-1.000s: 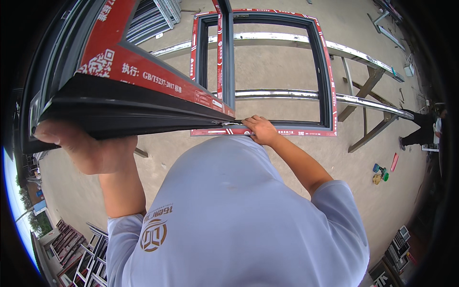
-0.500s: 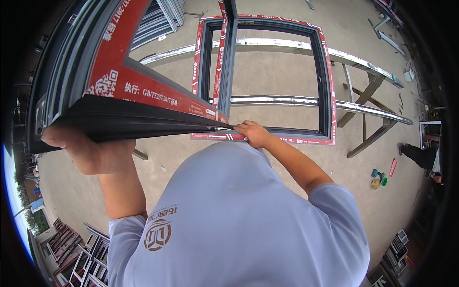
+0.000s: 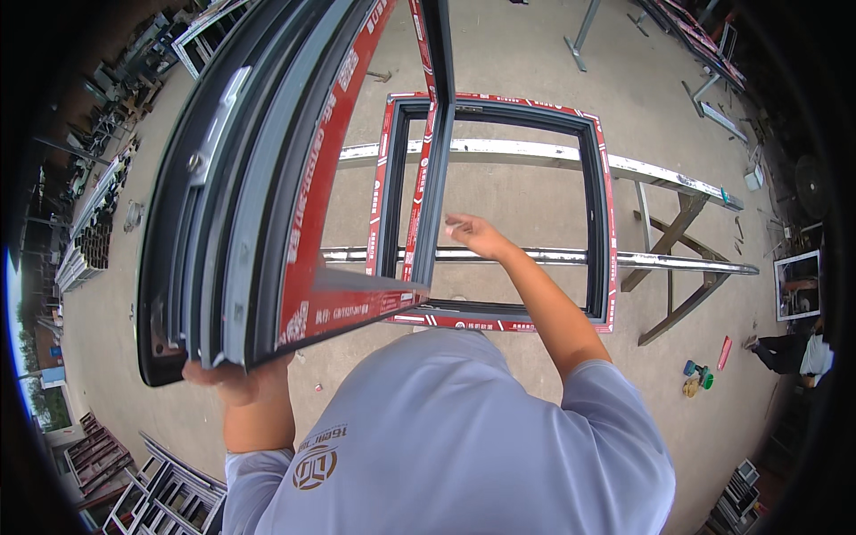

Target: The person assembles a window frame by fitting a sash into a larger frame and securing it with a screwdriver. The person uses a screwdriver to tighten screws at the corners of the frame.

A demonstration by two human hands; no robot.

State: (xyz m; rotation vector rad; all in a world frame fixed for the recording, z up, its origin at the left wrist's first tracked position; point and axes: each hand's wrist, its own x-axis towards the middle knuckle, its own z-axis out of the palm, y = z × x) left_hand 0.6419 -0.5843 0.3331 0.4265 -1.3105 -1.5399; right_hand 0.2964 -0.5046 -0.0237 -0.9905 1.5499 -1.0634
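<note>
My left hand, partly blurred, grips the lower outer corner of a dark grey window sash with red protective film. The sash stands swung up at an angle on the left, its inner edge meeting a window frame that lies flat. The frame is dark grey with red film along its border. Above the frame's opening, beside the sash's inner upright, hovers my right hand. Its somewhat blurred fingers are stretched out leftward and nothing shows in them. Part of my left hand's fingers is hidden behind the sash corner.
Two metal-topped rails on wooden legs carry the frame. Green and blue tools and a red strip lie on the floor at right, near another person. Stacked frames stand at lower left.
My right hand has lifted off the frame's near edge by the sash joint and moved up over the opening. The sash appears more upright; my left hand still holds its corner. The view has shifted.
</note>
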